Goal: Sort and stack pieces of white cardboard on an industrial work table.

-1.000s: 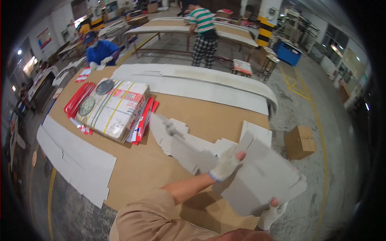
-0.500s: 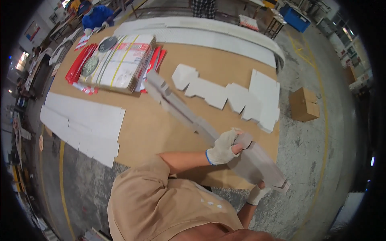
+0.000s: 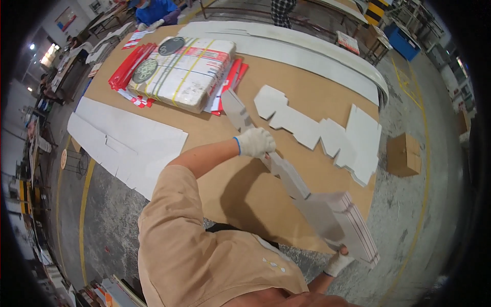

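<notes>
A long stack of die-cut white cardboard sheets (image 3: 335, 217), held on edge, runs slantwise over the right half of the brown-topped table (image 3: 220, 179). My left hand (image 3: 255, 142), in a whitish glove with bare fingertips, is closed round the stack's narrow middle. Low at the near right end, my right hand (image 3: 339, 262), gloved alike, grips the stack; most of its fingers are hidden beneath the sheets. Just beyond lies another pile of the same notched white cardboard (image 3: 319, 134), flat on the table.
At the table's far left sits a strapped bundle (image 3: 189, 71) beside red packets (image 3: 128, 66). White sheets lie on the left (image 3: 128, 148) and along the far edge (image 3: 307, 56). A carton (image 3: 404, 154) stands on the floor at right. A person in blue (image 3: 156, 13) is beyond the table.
My left hand has slid away from me along the stack to its narrow middle. The stack's near end has fanned slightly, and my right hand keeps its place there. The view has shifted.
</notes>
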Motion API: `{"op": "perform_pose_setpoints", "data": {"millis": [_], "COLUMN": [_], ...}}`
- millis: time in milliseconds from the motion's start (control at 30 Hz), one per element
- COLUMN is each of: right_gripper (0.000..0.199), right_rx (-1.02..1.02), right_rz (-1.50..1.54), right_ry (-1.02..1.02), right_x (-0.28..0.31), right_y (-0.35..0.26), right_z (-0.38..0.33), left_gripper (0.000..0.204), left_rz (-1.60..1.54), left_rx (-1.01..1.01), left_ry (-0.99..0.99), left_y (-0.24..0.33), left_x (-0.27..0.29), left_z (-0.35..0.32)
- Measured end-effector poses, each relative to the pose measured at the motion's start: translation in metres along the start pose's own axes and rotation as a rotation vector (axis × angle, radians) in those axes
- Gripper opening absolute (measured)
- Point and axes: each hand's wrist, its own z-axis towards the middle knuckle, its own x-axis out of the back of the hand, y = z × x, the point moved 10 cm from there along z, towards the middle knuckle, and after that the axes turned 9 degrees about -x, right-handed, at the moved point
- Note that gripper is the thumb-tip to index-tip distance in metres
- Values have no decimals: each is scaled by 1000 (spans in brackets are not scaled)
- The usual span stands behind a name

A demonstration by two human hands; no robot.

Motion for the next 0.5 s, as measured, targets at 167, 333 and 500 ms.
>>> {"op": "perform_pose_setpoints", "data": {"millis": [167, 333, 500], "right_gripper": [64, 60, 55], "right_rx": [119, 30, -16], "right_rz": [136, 49, -143], "right_ry": [-7, -5, 84], "right_x": [36, 36, 43], "right_y": [38, 50, 48], "right_z": [9, 23, 21], "left_gripper": [33, 34, 31], "left_rz": [-29, -59, -74], "left_rx": [-98, 32, 11], "left_ry": [292, 143, 254], "left_y": [21, 24, 29], "left_x": [25, 12, 5], "left_z": [-5, -18, -29]}}
